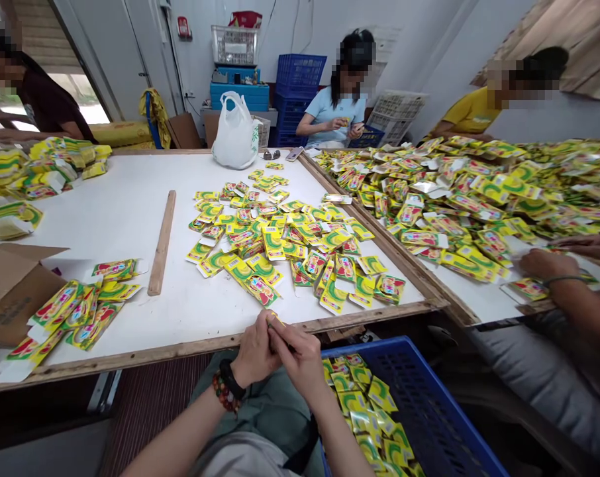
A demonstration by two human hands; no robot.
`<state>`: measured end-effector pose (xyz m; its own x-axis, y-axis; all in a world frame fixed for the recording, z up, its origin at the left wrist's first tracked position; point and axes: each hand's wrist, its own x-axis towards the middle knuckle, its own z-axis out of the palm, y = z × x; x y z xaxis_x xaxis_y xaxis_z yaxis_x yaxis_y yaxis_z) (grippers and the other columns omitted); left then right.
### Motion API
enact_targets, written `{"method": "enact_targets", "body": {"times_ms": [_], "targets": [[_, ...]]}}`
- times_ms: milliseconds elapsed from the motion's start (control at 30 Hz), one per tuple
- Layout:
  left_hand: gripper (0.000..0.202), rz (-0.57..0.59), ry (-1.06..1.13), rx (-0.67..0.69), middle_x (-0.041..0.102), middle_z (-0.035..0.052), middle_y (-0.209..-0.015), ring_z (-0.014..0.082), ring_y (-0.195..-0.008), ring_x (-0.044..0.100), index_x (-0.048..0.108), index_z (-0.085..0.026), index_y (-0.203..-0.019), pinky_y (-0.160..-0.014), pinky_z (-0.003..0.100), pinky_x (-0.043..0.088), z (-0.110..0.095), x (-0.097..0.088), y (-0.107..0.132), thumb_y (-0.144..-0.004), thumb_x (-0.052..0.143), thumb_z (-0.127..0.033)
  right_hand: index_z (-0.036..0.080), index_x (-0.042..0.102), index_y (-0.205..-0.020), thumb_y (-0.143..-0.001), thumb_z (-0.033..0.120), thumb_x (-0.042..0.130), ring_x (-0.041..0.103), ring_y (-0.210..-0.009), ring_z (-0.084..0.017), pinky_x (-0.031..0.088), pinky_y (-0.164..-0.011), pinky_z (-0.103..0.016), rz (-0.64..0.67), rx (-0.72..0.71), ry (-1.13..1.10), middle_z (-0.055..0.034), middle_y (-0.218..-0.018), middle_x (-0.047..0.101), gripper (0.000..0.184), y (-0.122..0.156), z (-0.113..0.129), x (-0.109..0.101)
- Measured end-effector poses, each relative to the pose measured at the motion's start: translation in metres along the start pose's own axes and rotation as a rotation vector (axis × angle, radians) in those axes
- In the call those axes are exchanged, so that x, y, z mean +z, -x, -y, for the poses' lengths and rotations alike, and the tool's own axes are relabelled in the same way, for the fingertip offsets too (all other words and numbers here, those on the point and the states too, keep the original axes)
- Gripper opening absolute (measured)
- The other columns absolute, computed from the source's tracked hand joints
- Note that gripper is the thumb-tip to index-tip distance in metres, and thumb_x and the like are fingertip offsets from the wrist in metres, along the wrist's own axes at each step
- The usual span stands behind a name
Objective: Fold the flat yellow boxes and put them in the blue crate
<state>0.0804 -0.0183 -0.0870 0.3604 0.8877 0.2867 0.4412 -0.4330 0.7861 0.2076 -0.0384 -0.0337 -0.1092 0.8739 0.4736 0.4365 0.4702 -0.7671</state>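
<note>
My left hand [257, 352], with a dark band and a beaded bracelet at the wrist, meets my right hand [300, 358] at the table's front edge. Both are closed around a small yellow box [276, 318]; only a sliver of it shows between the fingers. Just beyond my fingers lies a loose pile of yellow-and-green printed boxes [273, 242], several with white flaps sticking out. Below my right forearm stands a blue plastic crate [404, 351] holding many boxes of the same colours.
A wooden strip [161, 242] lies on the white table [116, 225]. At left are more boxes [96, 298] and a cardboard carton [16, 291]. A white plastic bag [235, 132] stands at the back. Co-workers sit around; one's hand [551, 268] is at right, by a large heap [479, 192].
</note>
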Motion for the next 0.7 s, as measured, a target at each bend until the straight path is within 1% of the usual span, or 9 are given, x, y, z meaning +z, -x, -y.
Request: {"method": "enact_targets", "body": {"times_ms": [67,133,200,267,367,467,567,633,700], "targets": [[0.066,0.175,-0.056,0.129,0.054,0.014,-0.12,0.0286,-0.108,0.055,0.033,-0.018,-0.131,-0.091,0.045,0.048,-0.006,-0.02,-0.013,-0.077,0.063,-0.038,0.022,0.07,-0.113,-0.091,0.025,0.051,0.073,-0.086,-0.022,0.059,-0.073,-0.029,-0.052,0.09,0.091,-0.009,-0.102,0.075,0.03,0.013,-0.002,-0.022],[0.059,0.307,-0.213,0.229,0.046,0.0131,-0.134,0.03,-0.124,0.043,0.038,-0.022,-0.133,-0.104,0.048,0.038,-0.006,-0.043,-0.033,-0.079,0.063,-0.029,0.021,0.073,-0.11,-0.089,0.032,0.051,0.074,-0.078,-0.025,0.058,-0.065,-0.03,-0.059,0.289,0.311,-0.0101,-0.095,0.077,0.031,0.029,-0.007,-0.054],[0.059,0.334,-0.438,0.232,0.038,0.013,-0.143,0.0333,-0.131,0.035,0.042,-0.025,-0.133,-0.107,0.054,0.031,0.001,-0.062,-0.058,-0.078,0.058,-0.011,0.021,0.075,-0.106,-0.085,0.036,0.055,0.074,-0.073,-0.03,0.056,-0.057,-0.033,0.023,0.502,0.594,-0.0125,-0.089,0.077,0.033,0.041,-0.011,-0.082],[0.067,0.393,-0.599,0.25,0.031,0.0127,-0.149,0.0378,-0.135,0.029,0.046,-0.026,-0.131,-0.107,0.059,0.026,0.014,-0.073,-0.085,-0.07,0.058,-0.002,0.02,0.074,-0.107,-0.082,0.039,0.058,0.072,-0.086,-0.035,0.057,-0.063,-0.038,0.123,0.599,0.743,-0.0155,-0.099,0.075,0.035,0.045,-0.015,-0.096],[0.058,0.514,-0.661,0.332,0.035,0.0131,-0.147,0.0394,-0.137,0.027,0.053,-0.023,-0.122,-0.108,0.063,0.021,0.027,-0.075,-0.114,-0.067,0.062,-0.006,0.019,0.071,-0.113,-0.082,0.036,0.058,0.062,-0.112,-0.034,0.052,-0.088,-0.044,0.177,0.54,0.599,-0.0152,-0.119,0.068,0.038,0.035,-0.015,-0.08],[0.059,0.521,-0.535,0.302,0.05,0.0168,-0.133,0.0357,-0.128,0.042,0.046,-0.017,-0.126,-0.104,0.054,0.035,0.02,-0.073,-0.114,-0.071,0.067,-0.022,0.017,0.07,-0.113,-0.084,0.037,0.057,0.059,-0.117,-0.031,0.044,-0.1,-0.044,0.11,0.487,0.313,-0.0141,-0.12,0.067,0.038,0.019,-0.01,-0.043],[0.069,0.361,-0.36,0.151,0.059,0.0138,-0.117,0.0293,-0.102,0.061,0.033,-0.017,-0.133,-0.084,0.042,0.05,0.003,-0.064,-0.082,-0.075,0.064,-0.036,0.015,0.072,-0.103,-0.086,0.048,0.053,0.065,-0.102,-0.028,0.048,-0.09,-0.039,-0.04,0.515,-0.013,-0.0125,-0.104,0.073,0.041,0.007,-0.001,-0.012],[0.076,0.247,-0.272,0.115,0.06,0.0113,-0.115,0.0262,-0.089,0.065,0.026,-0.019,-0.136,-0.075,0.038,0.053,-0.005,-0.051,-0.053,-0.074,0.065,-0.038,0.015,0.073,-0.079,-0.085,0.055,0.051,0.065,-0.077,-0.023,0.05,-0.073,-0.032,-0.123,0.559,-0.243,-0.0071,-0.076,0.072,0.045,0.002,0.004,0.002],[0.081,0.113,-0.223,0.098,0.06,0.0105,-0.117,0.0241,-0.086,0.067,0.02,-0.02,-0.138,-0.073,0.036,0.053,-0.006,-0.034,-0.027,-0.073,0.066,-0.036,0.015,0.07,-0.066,-0.08,0.057,0.057,0.06,-0.064,-0.019,0.049,-0.063,-0.029,-0.193,0.64,-0.505,-0.0027,-0.063,0.066,0.046,-0.003,0.006,0.011]]}}
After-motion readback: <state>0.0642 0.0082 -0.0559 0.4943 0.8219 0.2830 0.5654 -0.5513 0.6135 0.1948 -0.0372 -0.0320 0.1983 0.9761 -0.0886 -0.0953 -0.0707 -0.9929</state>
